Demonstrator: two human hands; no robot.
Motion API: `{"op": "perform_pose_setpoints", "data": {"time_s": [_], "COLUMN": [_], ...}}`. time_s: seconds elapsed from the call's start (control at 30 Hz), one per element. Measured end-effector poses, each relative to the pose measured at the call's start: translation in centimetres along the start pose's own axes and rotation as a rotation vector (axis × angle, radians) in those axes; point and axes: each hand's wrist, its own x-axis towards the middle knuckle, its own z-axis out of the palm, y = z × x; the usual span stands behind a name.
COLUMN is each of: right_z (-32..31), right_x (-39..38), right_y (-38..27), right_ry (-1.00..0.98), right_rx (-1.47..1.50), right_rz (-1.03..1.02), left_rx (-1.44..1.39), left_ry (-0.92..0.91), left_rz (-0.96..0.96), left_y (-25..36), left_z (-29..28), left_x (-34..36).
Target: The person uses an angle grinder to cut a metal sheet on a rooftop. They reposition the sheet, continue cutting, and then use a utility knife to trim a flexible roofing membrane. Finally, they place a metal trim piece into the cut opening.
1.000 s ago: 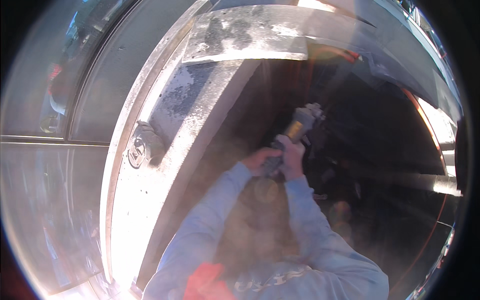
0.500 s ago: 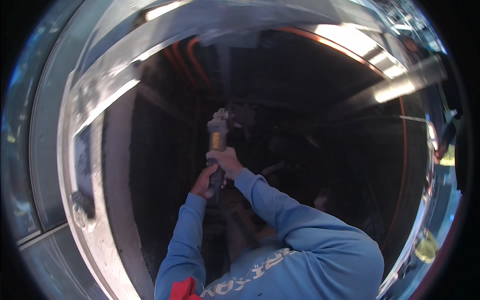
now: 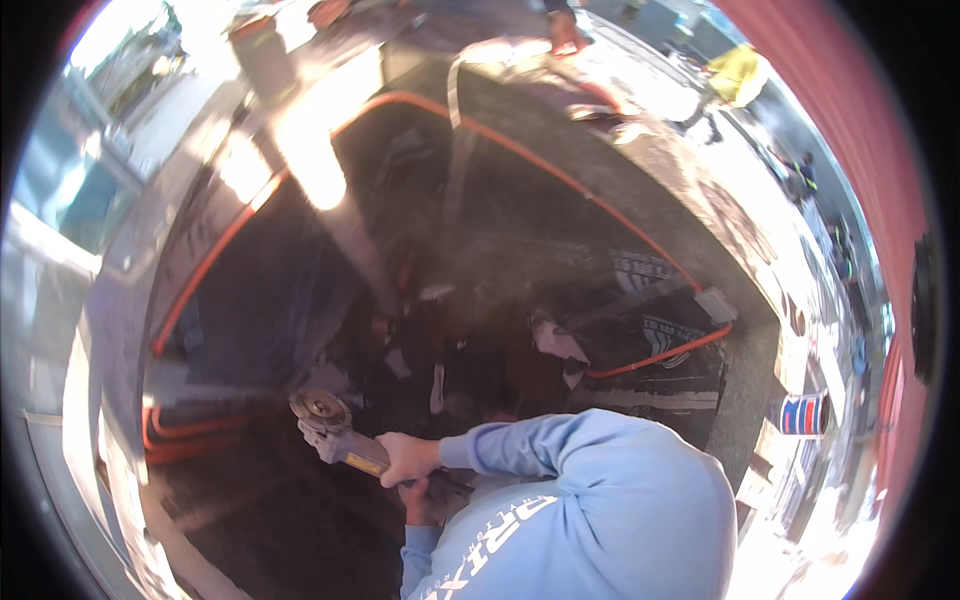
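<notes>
An angle grinder (image 3: pixel 350 450) is held in front of my chest, left of the middle of the view. Its grey head points up and left, with a round disc (image 3: pixel 320 408) facing upward, apart from any surface I can make out. My right hand (image 3: pixel 408 458) wraps around the grinder's body. Below it, my left hand (image 3: pixel 414 496) closes on the rear of the tool, partly covered by my right hand and sleeve. Dust or haze hangs over the dark pit (image 3: pixel 480 260) around the tool.
Orange conduit (image 3: pixel 520 150) runs along the pit's upper walls to a small grey box (image 3: pixel 715 305). A pale pipe (image 3: pixel 320 165) slants in from the top left. Loose pieces, including a white sheet (image 3: pixel 560 343), lie below. A person in a yellow top (image 3: pixel 738 76) is beyond the rim.
My view has swung to the right, bringing the conduit and sunlit rim across. The grinder has tipped from upright to slanting left, its disc now showing face-on. Both hands keep their grip.
</notes>
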Motion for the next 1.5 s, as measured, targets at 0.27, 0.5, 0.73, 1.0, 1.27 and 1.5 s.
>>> {"op": "perform_pose_setpoints", "data": {"time_s": [0.27, 0.5, 0.73, 1.0, 1.27, 1.5], "right_z": [-13.5, -23.1, -40.6, -51.1, -53.6, -41.6], "right_x": [-14.1, -30.5, -46.9, -49.1, -48.6, -37.0], "right_y": [-6.8, -18.2, -23.5, -18.8, -11.9, -14.3], "right_ry": [0.658, 1.218, 1.482, 1.272, 1.351, 1.16], "right_rx": [0.0, -0.266, -0.7, -0.83, -0.308, -0.188], "right_rz": [-0.239, -0.14, 0.204, 0.847, 0.281, -0.137], "left_rx": [0.646, 0.569, 0.547, 0.302, 0.457, 0.927], "left_ry": [-0.466, -0.577, -0.013, 0.453, 0.347, -0.273], "left_rz": [-0.083, -0.186, -0.318, -0.218, -0.141, 0.074], "left_y": [1.3, 1.7, 0.8, 0.2, -3.4, 3.1], "left_z": [14.7, 20.3, 3.8, -5.7, -0.2, 21.6], "left_x": [11.0, 14.0, 12.3, 7.4, 9.5, 13.5]}}
